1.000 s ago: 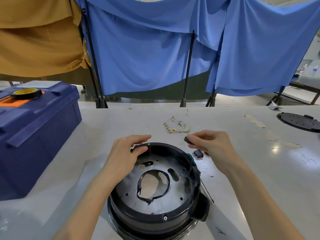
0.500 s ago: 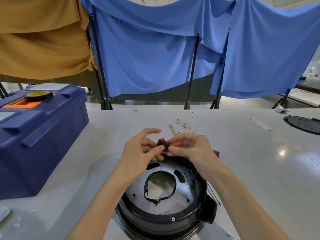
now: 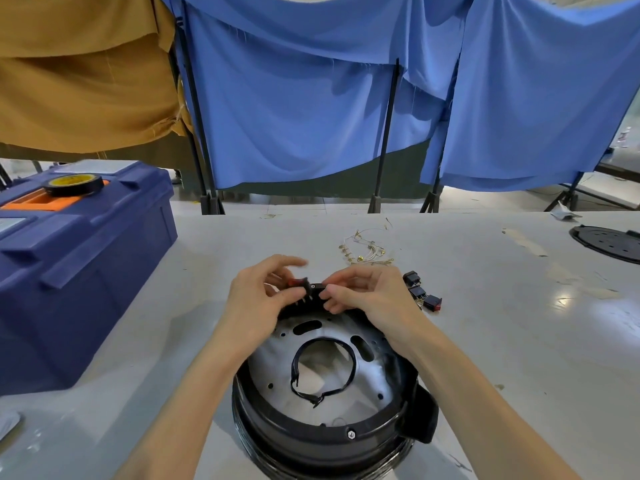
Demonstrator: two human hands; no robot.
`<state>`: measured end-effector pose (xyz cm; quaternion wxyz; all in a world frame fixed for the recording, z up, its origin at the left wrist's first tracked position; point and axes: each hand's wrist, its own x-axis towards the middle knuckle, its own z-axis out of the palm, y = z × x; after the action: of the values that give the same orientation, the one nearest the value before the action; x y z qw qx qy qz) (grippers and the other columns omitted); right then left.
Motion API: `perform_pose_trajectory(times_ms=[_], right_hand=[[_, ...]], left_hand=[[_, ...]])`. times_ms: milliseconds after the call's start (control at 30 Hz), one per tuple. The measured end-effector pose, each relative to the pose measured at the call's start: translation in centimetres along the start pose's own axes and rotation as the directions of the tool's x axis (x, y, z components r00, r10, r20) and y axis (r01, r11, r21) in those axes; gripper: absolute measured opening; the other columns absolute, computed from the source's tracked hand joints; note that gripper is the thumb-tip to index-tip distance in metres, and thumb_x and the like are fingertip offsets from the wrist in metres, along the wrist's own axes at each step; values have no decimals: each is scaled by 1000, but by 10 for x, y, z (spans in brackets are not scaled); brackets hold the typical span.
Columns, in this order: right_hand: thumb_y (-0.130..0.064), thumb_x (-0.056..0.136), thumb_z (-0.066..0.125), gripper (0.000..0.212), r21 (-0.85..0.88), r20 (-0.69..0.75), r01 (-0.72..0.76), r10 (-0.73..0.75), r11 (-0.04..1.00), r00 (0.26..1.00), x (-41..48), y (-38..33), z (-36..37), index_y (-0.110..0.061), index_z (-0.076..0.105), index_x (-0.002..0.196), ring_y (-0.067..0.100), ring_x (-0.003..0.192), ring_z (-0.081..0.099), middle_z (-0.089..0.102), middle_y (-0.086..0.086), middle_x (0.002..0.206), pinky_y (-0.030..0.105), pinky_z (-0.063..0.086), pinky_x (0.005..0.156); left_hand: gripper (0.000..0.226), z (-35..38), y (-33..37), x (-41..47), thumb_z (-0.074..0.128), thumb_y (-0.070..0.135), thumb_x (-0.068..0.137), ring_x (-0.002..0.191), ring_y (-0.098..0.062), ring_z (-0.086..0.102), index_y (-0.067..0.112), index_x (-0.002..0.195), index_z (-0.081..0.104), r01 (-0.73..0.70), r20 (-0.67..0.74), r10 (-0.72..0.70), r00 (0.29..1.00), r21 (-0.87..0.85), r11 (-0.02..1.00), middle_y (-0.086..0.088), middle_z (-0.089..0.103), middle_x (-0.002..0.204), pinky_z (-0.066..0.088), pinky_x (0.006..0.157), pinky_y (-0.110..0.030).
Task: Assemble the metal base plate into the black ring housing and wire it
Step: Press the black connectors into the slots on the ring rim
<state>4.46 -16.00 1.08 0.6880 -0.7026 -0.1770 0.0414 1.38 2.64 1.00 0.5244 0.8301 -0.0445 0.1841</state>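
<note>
Pinching a small black-and-red switch (image 3: 306,285) between them, left grip (image 3: 258,299) and right grip (image 3: 367,296) meet over the glossy round black ring housing (image 3: 311,434); the shiny perforated metal base plate (image 3: 277,355) lies inside.

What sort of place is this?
Probably an assembly workshop: a dark blue plastic toolbox on the grey worktable, small black switches lying loose, and blue cloth screens hung behind.

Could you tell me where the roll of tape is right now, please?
In the head view, the roll of tape lies far left, on the orange panel atop the blue toolbox.
</note>
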Motion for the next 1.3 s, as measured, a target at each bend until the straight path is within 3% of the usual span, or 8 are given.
perform_pose_trajectory(times_ms=[100,233,367,467,567,767,933,1300], right_hand=[[-6,87,72,7,-294,39,20,-9,955,999,4,-2,1,-4,75,93,23,74,71,75,12,82,27,58,76],[-17,90,69,15,-625,176,106,7,773,984,6,2,15,-18,75,104,0,82,59,65,-15,85,22,46,79],[-21,91,67,40,-785,219,193,-28,588,975,24,0,27,-22,59,131,24,124,34,46,0,138,26,26,101],[-20,92,66,52,-839,296,227,64,494,953,40,-1,35,-24,50,141,28,135,32,43,1,149,39,24,112],[-9,90,65,52,-840,344,234,147,489,928,51,5,40,-17,53,140,27,133,44,54,4,141,39,35,109],[1,88,61,31,-803,261,184,55,567,964,57,16,39,-13,72,114,28,110,61,72,8,112,38,48,95],[0,90,57,28,-791,225,175,14,586,974,58,22,41,-10,72,111,30,106,61,72,12,108,37,48,93],[-10,95,58,22,-795,206,177,-17,580,978,56,29,45,-10,69,114,31,103,59,70,15,107,36,47,87]], left_hand=[[35,-12,-8,3,71,-4,83,83,-14,64,29,96,75,30,-49,-31,998,-34,999,1,70,89,52,80,-28],[23,-19,-22,3,68,-9,84,73,-5,68,12,93,73,122,-96,-134,986,-125,985,-4,73,88,52,71,-11],[21,-27,-39,1,63,-12,86,68,-9,70,8,91,70,193,-147,-216,965,-156,969,-8,72,85,56,68,-21],[27,-31,-49,-1,62,-12,87,63,-13,71,12,87,72,221,-124,-245,962,-176,959,-8,71,81,53,60,-14],[30,-32,-52,-1,62,-13,86,63,-8,71,15,86,74,209,-130,-231,964,-158,965,-3,72,79,52,58,-12],[35,-25,-55,5,63,-14,83,66,-5,69,20,81,73,184,-138,-193,972,-71,980,3,73,77,52,61,-14],[33,-18,-56,12,66,-13,81,61,-1,66,19,82,74,188,-126,-199,972,-96,977,1,74,75,51,61,-11],[43,-17,-62,25,67,-14,79,73,-12,72,28,79,77,181,40,-178,983,-78,980,-1,76,76,57,70,-19]])
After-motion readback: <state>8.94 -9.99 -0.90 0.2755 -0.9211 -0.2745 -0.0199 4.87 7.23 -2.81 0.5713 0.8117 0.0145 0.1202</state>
